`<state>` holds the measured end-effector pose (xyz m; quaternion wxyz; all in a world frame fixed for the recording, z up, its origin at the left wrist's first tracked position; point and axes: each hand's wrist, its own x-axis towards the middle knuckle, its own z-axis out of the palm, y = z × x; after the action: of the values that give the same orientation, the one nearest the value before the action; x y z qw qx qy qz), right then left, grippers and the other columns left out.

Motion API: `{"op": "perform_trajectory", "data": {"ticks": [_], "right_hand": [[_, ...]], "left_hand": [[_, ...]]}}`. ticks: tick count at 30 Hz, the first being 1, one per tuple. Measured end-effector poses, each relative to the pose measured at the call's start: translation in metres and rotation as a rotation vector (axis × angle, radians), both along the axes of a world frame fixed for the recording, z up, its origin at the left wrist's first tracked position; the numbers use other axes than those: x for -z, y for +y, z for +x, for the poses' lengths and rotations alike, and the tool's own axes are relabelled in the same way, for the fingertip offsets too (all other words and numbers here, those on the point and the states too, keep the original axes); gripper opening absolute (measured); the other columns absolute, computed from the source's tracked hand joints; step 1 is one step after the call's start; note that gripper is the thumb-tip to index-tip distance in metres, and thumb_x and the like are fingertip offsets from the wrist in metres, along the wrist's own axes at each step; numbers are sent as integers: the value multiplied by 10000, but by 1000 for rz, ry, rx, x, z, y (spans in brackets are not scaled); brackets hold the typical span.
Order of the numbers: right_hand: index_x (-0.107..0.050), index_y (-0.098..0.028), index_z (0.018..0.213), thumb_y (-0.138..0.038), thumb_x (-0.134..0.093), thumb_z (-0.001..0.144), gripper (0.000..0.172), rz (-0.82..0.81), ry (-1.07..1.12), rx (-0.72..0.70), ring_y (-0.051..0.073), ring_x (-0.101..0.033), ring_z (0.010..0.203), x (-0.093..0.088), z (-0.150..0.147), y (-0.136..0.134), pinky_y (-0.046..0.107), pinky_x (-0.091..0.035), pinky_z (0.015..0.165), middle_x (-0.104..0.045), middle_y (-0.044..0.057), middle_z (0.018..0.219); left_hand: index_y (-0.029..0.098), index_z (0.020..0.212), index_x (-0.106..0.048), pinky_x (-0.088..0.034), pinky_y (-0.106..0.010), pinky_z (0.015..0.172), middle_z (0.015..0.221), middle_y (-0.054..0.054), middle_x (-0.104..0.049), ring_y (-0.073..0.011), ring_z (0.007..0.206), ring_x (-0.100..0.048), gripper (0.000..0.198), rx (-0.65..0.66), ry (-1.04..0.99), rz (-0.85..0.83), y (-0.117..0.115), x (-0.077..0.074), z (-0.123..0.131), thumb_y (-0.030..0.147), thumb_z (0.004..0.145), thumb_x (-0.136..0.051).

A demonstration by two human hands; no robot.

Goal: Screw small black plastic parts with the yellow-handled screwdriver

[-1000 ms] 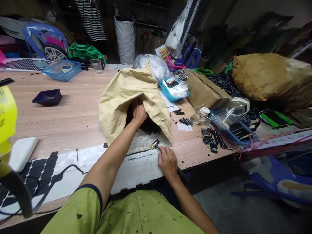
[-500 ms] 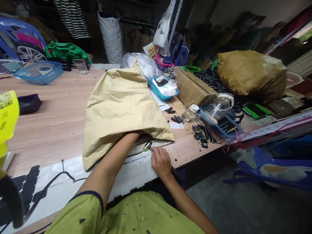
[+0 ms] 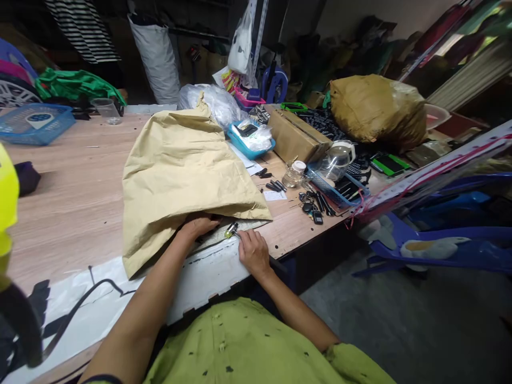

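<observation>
A large tan paper or cloth bag [image 3: 180, 165] lies on the table with its mouth towards me. My left hand [image 3: 200, 225] is at that mouth; the bag's upper edge and shadow hide most of its fingers, so I cannot tell what it holds. Just right of it, my right hand [image 3: 254, 250] is closed around the thin handle of a small hammer [image 3: 231, 230]. The hammer has a shiny metal head with a yellow-green end, and it rests by the bag's opening. A greyish sheet [image 3: 214, 237] shows under the bag's lip.
Right of the bag stand a blue basket [image 3: 250, 151], a cardboard box [image 3: 298, 136], a glass jar [image 3: 294, 174] and black key fobs [image 3: 314, 210]. A yellow-and-black object [image 3: 16, 314] blocks the near left. The table edge drops off at right. A person in stripes [image 3: 82, 32] is behind.
My left arm has drawn back out of the bag, bringing the hand to its mouth. My right hand still grips the hammer. The view has shifted to the right.
</observation>
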<state>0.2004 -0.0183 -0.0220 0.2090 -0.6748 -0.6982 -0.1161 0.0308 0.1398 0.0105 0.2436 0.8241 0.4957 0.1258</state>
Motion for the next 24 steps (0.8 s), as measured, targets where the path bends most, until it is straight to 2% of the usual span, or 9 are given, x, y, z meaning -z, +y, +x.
{"op": "perform_trajectory", "data": {"ticks": [3, 5, 9, 11, 14, 17, 20, 24], "right_hand": [[-666, -205, 1138, -136, -528, 928, 261, 13, 2, -11, 231, -510, 869, 1, 3, 1, 336, -379, 737, -624, 73, 927], [-668, -197, 1135, -134, -530, 927, 257, 32, 8, -20, 231, -510, 866, 2, 5, 3, 336, -377, 740, -625, 73, 921], [-672, -200, 1112, -120, -520, 923, 255, 47, 20, -27, 230, -506, 857, 5, 7, 4, 334, -365, 727, -621, 72, 911], [-669, -199, 1123, -118, -519, 921, 264, 45, 23, -27, 228, -502, 857, 5, 7, 4, 329, -365, 729, -619, 73, 917], [-664, -194, 1142, -120, -521, 917, 277, 37, 22, -32, 230, -501, 860, 6, 8, 4, 328, -372, 741, -618, 75, 920], [-663, -199, 1149, -121, -509, 922, 285, 22, 25, -32, 233, -508, 869, 5, 9, 2, 329, -379, 749, -624, 78, 930], [-666, -196, 1143, -120, -500, 926, 284, 20, 31, -35, 234, -512, 871, 5, 10, 1, 330, -377, 750, -630, 82, 937], [-666, -188, 1135, -121, -508, 923, 273, 23, 36, -46, 233, -514, 869, 4, 11, 0, 333, -372, 750, -630, 83, 935]], "left_hand": [[237, 1241, -706, -539, -330, 952, 1190, -84, -771, -284, 1121, -704, 428, 32, 94, -105, -12, -7, -11, 462, 915, -543], [218, 1211, -711, -538, -326, 953, 1193, -86, -765, -267, 1102, -704, 393, 79, 79, -120, -19, -15, -14, 406, 944, -492], [200, 1050, -738, -554, -340, 874, 979, -85, -772, -248, 929, -713, 380, 92, 19, -54, -34, -24, -21, 367, 993, -401], [204, 1078, -735, -555, -349, 849, 931, -81, -753, -244, 895, -703, 367, 35, -32, 37, -47, -22, -28, 347, 992, -408], [221, 1159, -728, -550, -363, 901, 1064, -87, -738, -241, 996, -684, 353, -88, -167, 197, -71, -16, -44, 284, 970, -437], [243, 1103, -750, -546, -382, 923, 1057, -70, -726, -239, 1010, -659, 368, -188, -202, 274, -95, -9, -66, 173, 918, -440], [259, 1116, -746, -546, -391, 896, 999, -61, -702, -242, 963, -633, 439, -176, -127, 270, -110, -5, -81, 81, 837, -458], [266, 1176, -715, -540, -407, 873, 977, -67, -659, -259, 952, -600, 398, -116, -8, 256, -112, -2, -83, 113, 849, -549]]}}
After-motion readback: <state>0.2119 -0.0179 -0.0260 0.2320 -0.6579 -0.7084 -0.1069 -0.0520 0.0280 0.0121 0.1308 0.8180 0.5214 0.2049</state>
